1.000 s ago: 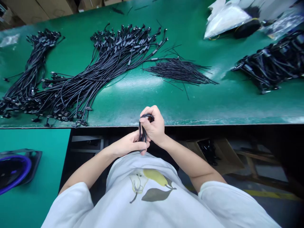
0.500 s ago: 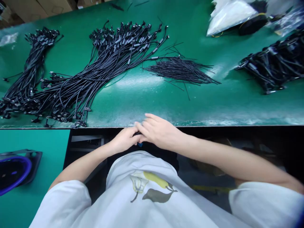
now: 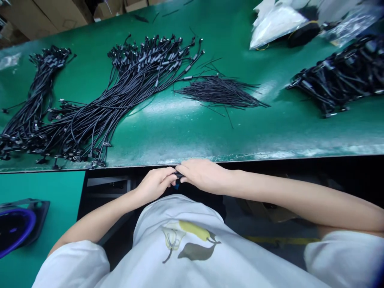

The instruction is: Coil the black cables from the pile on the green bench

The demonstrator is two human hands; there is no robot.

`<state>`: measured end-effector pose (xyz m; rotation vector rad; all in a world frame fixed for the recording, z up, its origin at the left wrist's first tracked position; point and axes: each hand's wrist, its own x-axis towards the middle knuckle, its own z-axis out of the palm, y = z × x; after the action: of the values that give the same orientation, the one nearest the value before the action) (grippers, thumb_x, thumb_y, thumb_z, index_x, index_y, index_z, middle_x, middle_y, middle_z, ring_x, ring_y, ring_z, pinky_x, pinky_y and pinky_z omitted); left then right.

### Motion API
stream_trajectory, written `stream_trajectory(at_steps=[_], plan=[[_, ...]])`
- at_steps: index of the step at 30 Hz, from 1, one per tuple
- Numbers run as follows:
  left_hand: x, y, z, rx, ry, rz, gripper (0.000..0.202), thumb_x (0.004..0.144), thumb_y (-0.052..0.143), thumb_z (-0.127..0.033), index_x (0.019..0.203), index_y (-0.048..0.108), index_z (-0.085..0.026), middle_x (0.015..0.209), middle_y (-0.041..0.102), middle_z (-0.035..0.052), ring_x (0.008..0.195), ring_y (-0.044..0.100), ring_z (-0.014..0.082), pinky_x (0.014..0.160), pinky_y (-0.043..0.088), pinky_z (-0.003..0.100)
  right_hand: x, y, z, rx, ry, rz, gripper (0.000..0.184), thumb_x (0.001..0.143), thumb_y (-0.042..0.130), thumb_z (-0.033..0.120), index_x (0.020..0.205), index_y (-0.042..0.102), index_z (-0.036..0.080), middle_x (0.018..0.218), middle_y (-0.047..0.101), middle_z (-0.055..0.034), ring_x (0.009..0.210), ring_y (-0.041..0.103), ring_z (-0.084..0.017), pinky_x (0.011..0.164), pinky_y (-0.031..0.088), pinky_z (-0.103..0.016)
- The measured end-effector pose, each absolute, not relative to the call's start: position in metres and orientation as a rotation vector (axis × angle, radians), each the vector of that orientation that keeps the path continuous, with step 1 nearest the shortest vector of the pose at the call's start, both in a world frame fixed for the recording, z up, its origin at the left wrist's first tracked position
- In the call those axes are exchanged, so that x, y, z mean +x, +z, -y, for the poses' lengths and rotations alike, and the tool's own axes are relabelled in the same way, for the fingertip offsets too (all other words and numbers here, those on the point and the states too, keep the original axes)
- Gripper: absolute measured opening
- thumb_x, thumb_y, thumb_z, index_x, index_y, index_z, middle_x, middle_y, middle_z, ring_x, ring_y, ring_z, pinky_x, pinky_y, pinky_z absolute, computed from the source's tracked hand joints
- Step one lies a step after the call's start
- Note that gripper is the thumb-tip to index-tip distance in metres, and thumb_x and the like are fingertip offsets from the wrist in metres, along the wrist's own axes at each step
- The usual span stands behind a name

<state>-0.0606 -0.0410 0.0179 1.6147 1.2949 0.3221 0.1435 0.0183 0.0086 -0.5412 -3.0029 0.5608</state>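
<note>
Black cable (image 3: 179, 175) sits between the person's two hands, right at the near edge of the green bench (image 3: 186, 136), and only a short stretch of it shows. The left hand (image 3: 156, 184) and right hand (image 3: 204, 175) meet around it, their fingers together and closed on the cable from both sides, with the right fingers lying nearly flat over it. A small blue bit (image 3: 177, 187) shows just below the hands. On the bench, long cable bundles (image 3: 99, 108) spread across the far left, loose thin wires (image 3: 219, 92) lie beside them, and a black cable heap (image 3: 339, 76) sits at far right near a white bag (image 3: 274, 28). At near left, a black tray (image 3: 18, 228) with a blue ring rests on a teal board (image 3: 54, 200).
</note>
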Motion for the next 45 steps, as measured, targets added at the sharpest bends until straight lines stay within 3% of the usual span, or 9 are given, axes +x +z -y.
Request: stream_trajectory(at_steps=[4, 10, 16, 19, 24, 28, 31, 36, 45], plan=[[-0.059, 0.023, 0.037, 1.709, 0.301, -1.261, 0.026, 0.095, 0.039, -0.028, 0.082, 0.059, -0.017, 0.082, 0.062, 0.0019, 0.077, 0.057, 0.0145, 0.074, 0.042, 0.026, 0.145, 0.013, -0.017, -0.641, 0.532, 3.016, 0.028, 0.099, 0.04, 0.038, 0.098, 0.054, 0.013, 0.089, 0.061, -0.0086, 0.078, 0.056, -0.018, 0.062, 0.036, -0.028], [-0.053, 0.021, 0.026, 1.406, 0.208, -0.99, 0.036, 0.098, 0.035, -0.043, 0.09, 0.058, -0.015, 0.09, 0.062, 0.0056, 0.083, 0.057, 0.0157, 0.081, 0.045, 0.029, 0.15, 0.015, -0.016, -0.384, 0.008, 3.097, 0.023, 0.095, 0.032, 0.013, 0.087, 0.054, 0.014, 0.073, 0.058, -0.0056, 0.061, 0.051, -0.017, 0.05, 0.026, -0.029], [-0.04, 0.032, 0.02, 1.105, 0.362, -0.967, 0.045, 0.09, 0.044, -0.059, 0.078, 0.05, -0.016, 0.065, 0.045, -0.0022, 0.054, 0.04, 0.0098, 0.054, 0.035, 0.025, 0.163, 0.032, -0.034, -0.327, -0.103, 2.912, 0.026, 0.101, 0.032, 0.024, 0.087, 0.051, 0.015, 0.072, 0.055, -0.0023, 0.06, 0.048, -0.014, 0.051, 0.023, -0.03], [-0.038, 0.032, 0.018, 1.086, 0.378, -0.94, 0.043, 0.088, 0.05, -0.057, 0.079, 0.054, -0.015, 0.063, 0.044, -0.0024, 0.056, 0.04, 0.0104, 0.056, 0.034, 0.025, 0.169, 0.034, -0.037, -0.296, -0.076, 2.895, 0.029, 0.102, 0.031, 0.031, 0.086, 0.051, 0.016, 0.072, 0.054, -0.0019, 0.059, 0.046, -0.014, 0.052, 0.022, -0.03], [-0.032, 0.026, 0.01, 0.922, 0.432, -0.949, 0.041, 0.085, 0.056, -0.054, 0.077, 0.057, -0.014, 0.065, 0.046, -0.0015, 0.055, 0.037, 0.0095, 0.054, 0.03, 0.024, 0.169, 0.02, -0.034, -0.348, -0.196, 2.793, 0.02, 0.097, 0.037, 0.019, 0.087, 0.054, 0.015, 0.072, 0.053, -0.0022, 0.061, 0.045, -0.014, 0.055, 0.023, -0.031], [-0.035, 0.025, 0.001, 1.124, 0.454, -1.079, 0.044, 0.087, 0.053, -0.055, 0.077, 0.061, -0.013, 0.059, 0.045, -0.0021, 0.054, 0.038, 0.0106, 0.057, 0.031, 0.026, 0.176, 0.024, -0.054, -0.32, -0.047, 2.798, 0.024, 0.099, 0.04, 0.03, 0.092, 0.059, 0.018, 0.074, 0.057, -0.001, 0.064, 0.048, -0.014, 0.055, 0.028, -0.03], [-0.046, 0.023, -0.011, 1.165, 0.592, -1.225, 0.043, 0.085, 0.056, -0.055, 0.078, 0.064, -0.013, 0.059, 0.047, -0.0017, 0.055, 0.039, 0.0105, 0.056, 0.03, 0.025, 0.205, 0.031, -0.101, -0.723, 0.203, 2.634, 0.03, 0.1, 0.037, 0.036, 0.108, 0.061, 0.02, 0.096, 0.064, -0.0044, 0.086, 0.056, -0.015, 0.068, 0.04, -0.028], [-0.051, 0.015, -0.028, 0.737, 0.93, -1.168, 0.039, 0.076, 0.07, -0.051, 0.082, 0.061, -0.013, 0.065, 0.044, -0.0033, 0.051, 0.035, 0.0057, 0.049, 0.026, 0.021, 0.264, 0.008, -0.196, -1.699, -0.079, 2.197, 0.029, 0.096, 0.043, 0.029, 0.104, 0.065, 0.012, 0.11, 0.06, -0.0155, 0.095, 0.055, -0.024, 0.077, 0.041, -0.034], [-0.039, 0.009, -0.026, 0.609, 1.068, -1.018, 0.034, 0.08, 0.069, -0.044, 0.087, 0.063, -0.011, 0.067, 0.043, -0.0029, 0.051, 0.036, 0.0036, 0.048, 0.025, 0.019, 0.269, -0.002, -0.192, -1.816, -0.434, 2.047, 0.032, 0.093, 0.035, 0.026, 0.091, 0.065, 0.014, 0.101, 0.057, -0.0159, 0.077, 0.05, -0.022, 0.066, 0.034, -0.034]])
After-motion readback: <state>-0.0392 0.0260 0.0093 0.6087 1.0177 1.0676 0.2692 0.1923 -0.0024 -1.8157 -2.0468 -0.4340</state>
